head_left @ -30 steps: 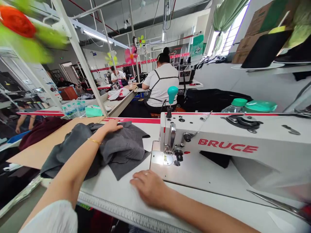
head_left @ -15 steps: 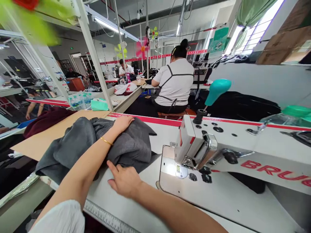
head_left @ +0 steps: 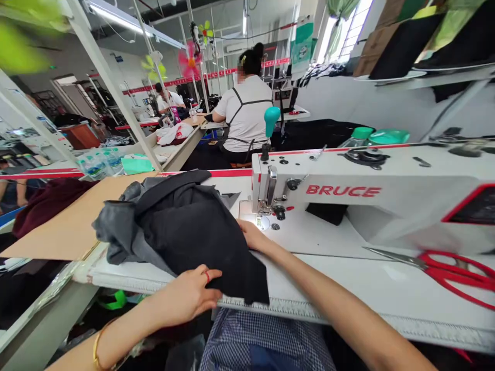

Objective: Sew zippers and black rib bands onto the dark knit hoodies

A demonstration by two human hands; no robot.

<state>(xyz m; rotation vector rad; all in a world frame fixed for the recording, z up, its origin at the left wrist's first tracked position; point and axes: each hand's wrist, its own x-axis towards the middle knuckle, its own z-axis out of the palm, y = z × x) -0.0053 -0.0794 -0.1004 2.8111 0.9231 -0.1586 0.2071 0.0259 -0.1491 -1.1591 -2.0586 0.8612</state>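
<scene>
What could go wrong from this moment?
The right hand is close to the presser foot, so it might be nipped if the machine ran. The cloth reaches the table's front edge and could slip off. The scissors point toward the right forearm, which might brush their tip if it swung outward.

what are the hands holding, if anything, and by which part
The left hand touches the dark cloth at its near edge; the right hand is at its right edge, fingertips hidden. Whether either grip is closed cannot be told.
</scene>
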